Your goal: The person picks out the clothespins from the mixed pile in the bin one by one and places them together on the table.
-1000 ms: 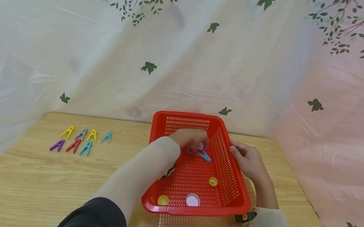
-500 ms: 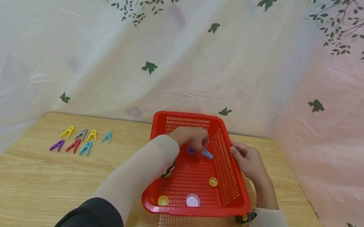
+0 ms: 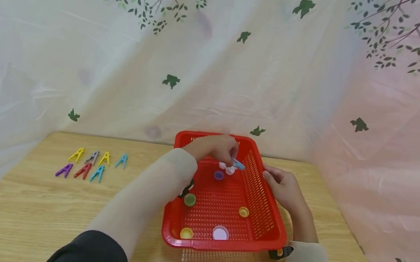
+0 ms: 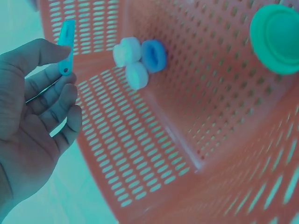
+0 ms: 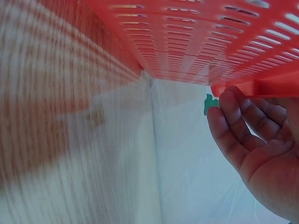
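A: Left hand (image 3: 216, 147)?
B: Pinching a small blue clothespin (image 3: 238, 164) at the fingertips, lifted over the far end of the red basket (image 3: 263, 225). Thumb and fingers clamp one end, so the rest sticks out free.

A: Right hand (image 3: 283, 187)?
B: Against the basket's right wall, fingers loosely bent at the rim (image 5: 261, 88). Looks like it steadies the basket; I judge touching, not gripping.

A: What's inside?
B: Two white caps (image 4: 131, 63) and a purple cap (image 3: 219, 175) near the far wall. Green cap (image 3: 189, 199) by the left wall, orange cap (image 3: 243, 212) toward the right, yellow cap (image 3: 186, 233) and pink cap (image 3: 220, 233) at the near wall.

A: Room to move?
B: Basket sits right of centre on the tabletop (image 3: 27, 209), far end close to the back edge. Seven coloured clothespins (image 3: 89, 163) in two rows near the far left corner. Bare wood between them and the basket; the path leftward looks open.
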Available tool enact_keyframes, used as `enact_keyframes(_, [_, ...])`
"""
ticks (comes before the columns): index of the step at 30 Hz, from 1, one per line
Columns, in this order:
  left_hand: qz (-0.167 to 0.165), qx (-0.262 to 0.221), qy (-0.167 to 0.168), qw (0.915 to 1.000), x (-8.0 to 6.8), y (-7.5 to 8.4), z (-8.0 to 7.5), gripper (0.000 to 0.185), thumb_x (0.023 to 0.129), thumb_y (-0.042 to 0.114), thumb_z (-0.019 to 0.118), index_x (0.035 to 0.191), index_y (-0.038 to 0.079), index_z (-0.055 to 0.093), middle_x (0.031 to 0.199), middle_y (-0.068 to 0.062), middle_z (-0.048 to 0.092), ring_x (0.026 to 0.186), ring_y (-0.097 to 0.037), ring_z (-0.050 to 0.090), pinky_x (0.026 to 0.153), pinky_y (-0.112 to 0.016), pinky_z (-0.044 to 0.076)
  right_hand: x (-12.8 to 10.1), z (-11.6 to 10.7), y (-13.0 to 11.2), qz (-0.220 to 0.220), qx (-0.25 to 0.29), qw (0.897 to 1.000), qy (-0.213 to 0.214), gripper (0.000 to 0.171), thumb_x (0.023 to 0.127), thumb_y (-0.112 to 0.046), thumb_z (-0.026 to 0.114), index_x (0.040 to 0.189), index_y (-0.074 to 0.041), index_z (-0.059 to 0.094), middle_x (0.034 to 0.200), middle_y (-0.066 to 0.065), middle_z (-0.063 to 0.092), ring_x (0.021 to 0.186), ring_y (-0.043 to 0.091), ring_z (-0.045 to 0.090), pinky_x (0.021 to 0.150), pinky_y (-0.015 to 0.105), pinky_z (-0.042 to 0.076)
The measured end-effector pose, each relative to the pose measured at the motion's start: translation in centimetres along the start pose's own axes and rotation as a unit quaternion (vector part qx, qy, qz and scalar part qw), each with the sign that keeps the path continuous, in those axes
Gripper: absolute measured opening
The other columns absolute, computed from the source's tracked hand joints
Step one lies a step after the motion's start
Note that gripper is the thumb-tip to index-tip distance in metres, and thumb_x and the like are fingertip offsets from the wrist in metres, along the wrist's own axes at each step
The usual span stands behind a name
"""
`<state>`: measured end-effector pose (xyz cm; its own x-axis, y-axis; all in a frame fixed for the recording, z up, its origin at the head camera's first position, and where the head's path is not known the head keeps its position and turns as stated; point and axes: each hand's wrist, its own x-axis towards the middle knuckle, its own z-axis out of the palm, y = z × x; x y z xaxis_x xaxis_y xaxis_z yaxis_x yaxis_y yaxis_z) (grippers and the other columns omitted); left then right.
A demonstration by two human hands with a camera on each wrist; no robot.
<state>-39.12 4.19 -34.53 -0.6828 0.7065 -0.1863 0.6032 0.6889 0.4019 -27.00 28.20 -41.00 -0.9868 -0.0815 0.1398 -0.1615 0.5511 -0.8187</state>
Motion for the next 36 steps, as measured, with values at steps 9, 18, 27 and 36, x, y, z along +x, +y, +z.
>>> enact_keyframes(9, [0.04,0.013,0.072,0.9965,-2.5,0.0,-2.5,0.021,0.091,0.031,0.076,0.102,0.017,0.066,0.098,0.001,0.066,0.092,-0.017,0.06,0.079,-0.026,0.054,0.0,0.0,0.1,0.001,0.006,1.0,0.003,0.046,0.107,-0.028,0.057,0.146,-0.004,0.056,0.12,0.021,0.07,0.085,0.025,0.073,0.072,0.036,0.062])
enact_keyframes(18, [0.044,0.005,0.155,0.9869,-6.1,-0.9,-5.1,0.024,0.088,0.036,0.077,0.101,0.018,0.066,0.099,0.004,0.066,0.089,-0.015,0.062,0.075,-0.025,0.056,-0.2,0.0,0.3,-0.001,0.004,1.0,0.005,0.047,0.106,-0.03,0.057,0.146,-0.005,0.056,0.12,0.021,0.07,0.084,0.025,0.073,0.072,0.036,0.062])
enact_keyframes(27, [0.031,0.001,0.221,0.9748,-10.9,-4.3,-5.9,0.028,0.089,0.038,0.072,0.1,0.014,0.066,0.096,0.0,0.065,0.08,-0.02,0.058,0.068,-0.032,0.053,-0.2,0.2,0.0,0.002,0.018,1.0,0.001,0.047,0.106,-0.031,0.058,0.146,-0.007,0.056,0.119,0.02,0.07,0.083,0.026,0.074,0.072,0.037,0.062])
enact_keyframes(36, [0.026,-0.033,0.25,0.9672,-16.6,-8.4,-4.8,0.02,0.091,0.023,0.073,0.103,0.009,0.066,0.094,-0.005,0.064,0.07,-0.021,0.056,0.062,-0.035,0.05,-0.3,0.0,0.0,-0.007,0.008,1.0,0.0,0.047,0.106,-0.031,0.057,0.146,-0.005,0.056,0.118,0.021,0.07,0.083,0.026,0.074,0.072,0.037,0.062])
